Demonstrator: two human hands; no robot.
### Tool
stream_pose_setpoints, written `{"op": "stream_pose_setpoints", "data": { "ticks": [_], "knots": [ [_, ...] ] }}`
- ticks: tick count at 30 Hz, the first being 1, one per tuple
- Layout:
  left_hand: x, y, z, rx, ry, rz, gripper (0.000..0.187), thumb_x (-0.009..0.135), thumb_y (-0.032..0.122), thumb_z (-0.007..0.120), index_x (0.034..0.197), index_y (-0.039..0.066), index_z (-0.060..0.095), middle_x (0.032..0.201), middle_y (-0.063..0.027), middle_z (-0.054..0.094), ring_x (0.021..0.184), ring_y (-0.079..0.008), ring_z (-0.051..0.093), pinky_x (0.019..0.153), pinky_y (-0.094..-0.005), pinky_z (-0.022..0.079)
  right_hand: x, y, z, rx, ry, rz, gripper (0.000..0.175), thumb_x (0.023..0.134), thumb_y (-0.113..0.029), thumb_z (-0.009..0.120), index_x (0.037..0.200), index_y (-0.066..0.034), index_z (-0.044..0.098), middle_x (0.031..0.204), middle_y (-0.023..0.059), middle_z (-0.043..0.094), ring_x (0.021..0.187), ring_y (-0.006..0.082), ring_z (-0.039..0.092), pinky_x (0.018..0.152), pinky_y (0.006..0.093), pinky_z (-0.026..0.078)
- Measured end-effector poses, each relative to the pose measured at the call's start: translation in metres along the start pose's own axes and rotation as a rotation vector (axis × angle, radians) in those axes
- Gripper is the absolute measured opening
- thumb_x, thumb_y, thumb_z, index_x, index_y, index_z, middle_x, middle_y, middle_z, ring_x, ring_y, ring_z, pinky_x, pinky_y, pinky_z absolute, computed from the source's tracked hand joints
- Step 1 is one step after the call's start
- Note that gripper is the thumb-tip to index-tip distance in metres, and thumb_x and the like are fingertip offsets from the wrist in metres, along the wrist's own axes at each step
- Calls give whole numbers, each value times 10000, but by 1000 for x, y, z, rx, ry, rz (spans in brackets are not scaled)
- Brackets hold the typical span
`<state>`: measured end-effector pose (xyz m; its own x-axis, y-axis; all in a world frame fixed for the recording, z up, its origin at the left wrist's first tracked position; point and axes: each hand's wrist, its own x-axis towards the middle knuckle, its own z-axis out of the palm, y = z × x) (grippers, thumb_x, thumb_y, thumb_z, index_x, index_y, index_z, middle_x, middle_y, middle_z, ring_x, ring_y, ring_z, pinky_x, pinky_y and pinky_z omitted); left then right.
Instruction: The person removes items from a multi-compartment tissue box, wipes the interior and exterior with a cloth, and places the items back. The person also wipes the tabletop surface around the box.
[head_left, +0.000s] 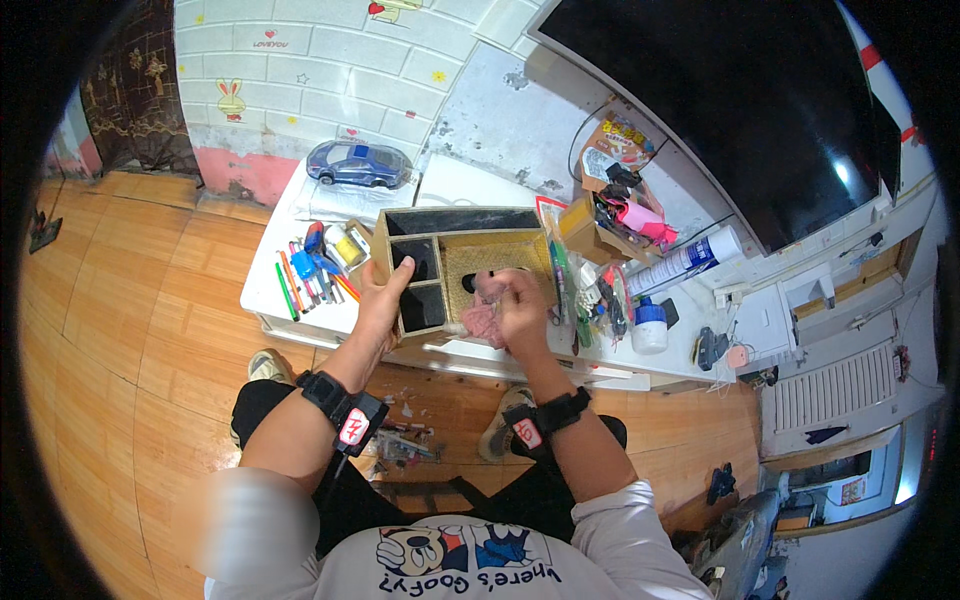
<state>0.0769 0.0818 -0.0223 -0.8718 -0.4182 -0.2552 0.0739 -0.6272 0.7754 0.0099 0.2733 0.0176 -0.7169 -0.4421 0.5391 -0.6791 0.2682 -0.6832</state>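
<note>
A desk organizer box (491, 238) with a patterned lining and several compartments is held tilted over the front edge of the white cabinet. My left hand (384, 296) grips its left side, the thumb over the rim by the two small dark compartments. In my right hand (517, 300) is a crumpled pink cloth (484, 321), at the near right part of the large compartment. A small black round thing (469, 283) shows beside my right fingers; I cannot tell what it is.
Left on the white cabinet (259, 300) lie markers (286, 286), a blue toy car (358, 164) and a yellow-labelled bottle (346, 250). To the right are a cardboard box (589, 229), a spray can (686, 262), plastic bags and a blue-lidded jar (649, 328). Litter (405, 442) lies on the floor.
</note>
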Motion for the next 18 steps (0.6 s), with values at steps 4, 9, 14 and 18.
{"op": "stream_pose_setpoints", "data": {
  "ticks": [4,9,14,18],
  "knots": [
    [-4,3,2,63,65,12,927,801,348,730,1429,-18,154,1312,-197,427,1141,-255,487,914,-351,447,-24,-26,12,-405,-118,-301,256,834,14,510,1060,-61,603,1163,156,575,1096,342,531,972,451,389],
    [-10,7,12,130,185,28,747,817,293,710,1366,-13,304,1199,-134,519,1065,-203,524,879,-316,448,-39,-31,27,-512,-160,-275,409,823,2,538,1216,-106,579,1310,118,520,1239,315,456,1046,458,331],
    [-9,12,6,-27,-47,21,626,808,133,687,1332,12,368,1090,-94,575,963,-174,568,802,-290,481,-39,-12,11,-509,-182,-296,429,827,7,518,1240,-92,575,1294,109,543,1235,291,473,1053,449,335],
    [-8,11,3,-34,-36,-2,598,805,89,662,1324,15,375,1075,-85,578,943,-175,579,784,-292,491,-40,5,-5,-604,-169,-293,401,844,-2,475,1223,-75,584,1302,111,540,1244,292,470,1059,455,331]
  ]
}}
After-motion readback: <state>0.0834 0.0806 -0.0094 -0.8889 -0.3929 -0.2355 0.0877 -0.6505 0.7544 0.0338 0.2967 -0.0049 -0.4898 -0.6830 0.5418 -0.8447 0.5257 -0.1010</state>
